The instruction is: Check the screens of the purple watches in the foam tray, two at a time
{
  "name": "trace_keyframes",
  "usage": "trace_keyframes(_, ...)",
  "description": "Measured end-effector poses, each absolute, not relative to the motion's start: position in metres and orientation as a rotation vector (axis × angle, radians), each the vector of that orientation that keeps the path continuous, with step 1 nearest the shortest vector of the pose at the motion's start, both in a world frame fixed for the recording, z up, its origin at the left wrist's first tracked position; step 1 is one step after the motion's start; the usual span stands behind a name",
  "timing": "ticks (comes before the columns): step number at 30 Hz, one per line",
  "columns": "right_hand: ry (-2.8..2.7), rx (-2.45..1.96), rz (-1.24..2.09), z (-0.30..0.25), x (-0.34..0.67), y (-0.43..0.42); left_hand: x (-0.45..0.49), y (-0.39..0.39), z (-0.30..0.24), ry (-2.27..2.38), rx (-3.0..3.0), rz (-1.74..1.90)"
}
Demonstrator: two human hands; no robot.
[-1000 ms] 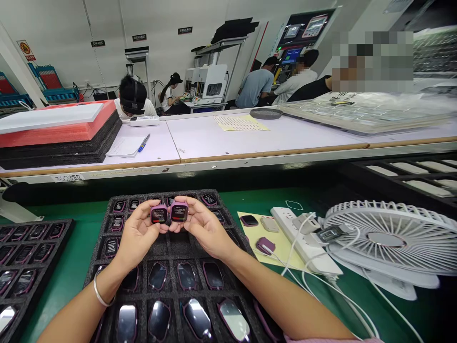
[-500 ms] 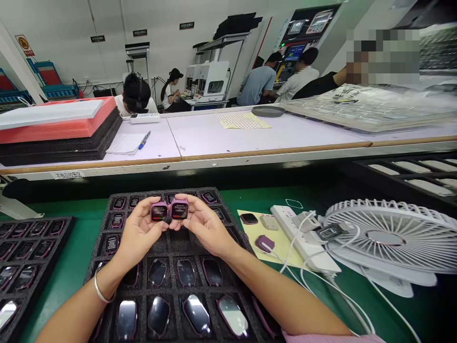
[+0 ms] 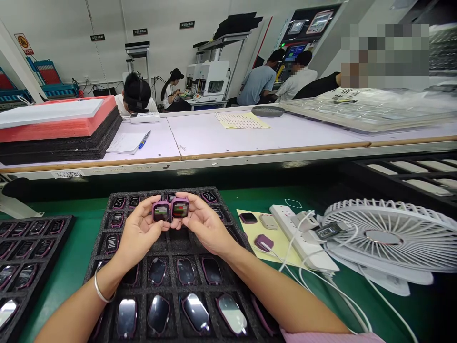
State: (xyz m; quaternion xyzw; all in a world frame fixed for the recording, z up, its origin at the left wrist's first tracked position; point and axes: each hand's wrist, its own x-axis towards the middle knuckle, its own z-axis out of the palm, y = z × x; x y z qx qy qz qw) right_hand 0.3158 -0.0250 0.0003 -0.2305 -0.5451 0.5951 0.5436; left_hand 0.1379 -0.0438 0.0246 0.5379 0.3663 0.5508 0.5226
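Observation:
My left hand (image 3: 137, 233) pinches a small purple smartwatch body (image 3: 160, 211) with its screen lit. My right hand (image 3: 205, 226) pinches a second purple watch body (image 3: 180, 208), screen also lit. The two are held side by side, touching, above a black foam tray (image 3: 171, 243) whose pockets hold several more watch bodies. A silver bangle sits on my left wrist.
A second black tray (image 3: 24, 257) of watch bodies lies at left. To the right lie a yellow sheet (image 3: 266, 238) with three watch bodies, a white power strip (image 3: 303, 238) with cables, and a white fan (image 3: 389, 238). Beyond is a long white bench; people sit behind it.
The screens of both held watches now show brighter, different content. My hands stay almost still, raised very slightly.

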Motion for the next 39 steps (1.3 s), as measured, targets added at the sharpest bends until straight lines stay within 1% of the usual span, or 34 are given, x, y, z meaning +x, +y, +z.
trace_keyframes(11,-1.243,-0.635,1.418,0.001,0.315,-0.025,0.136,-0.047,0.024,0.915,1.263,1.263)
trace_keyframes(28,-1.214,-0.605,1.44,0.005,0.312,-0.023,0.134,-0.043,0.024,0.859,1.211,1.278)
trace_keyframes(33,-1.11,-0.511,1.536,0.027,0.308,-0.011,0.134,-0.033,0.044,0.859,1.151,1.31)
trace_keyframes(39,-1.172,-0.368,1.461,0.078,0.301,0.022,0.135,-0.007,0.095,0.776,1.216,1.444)
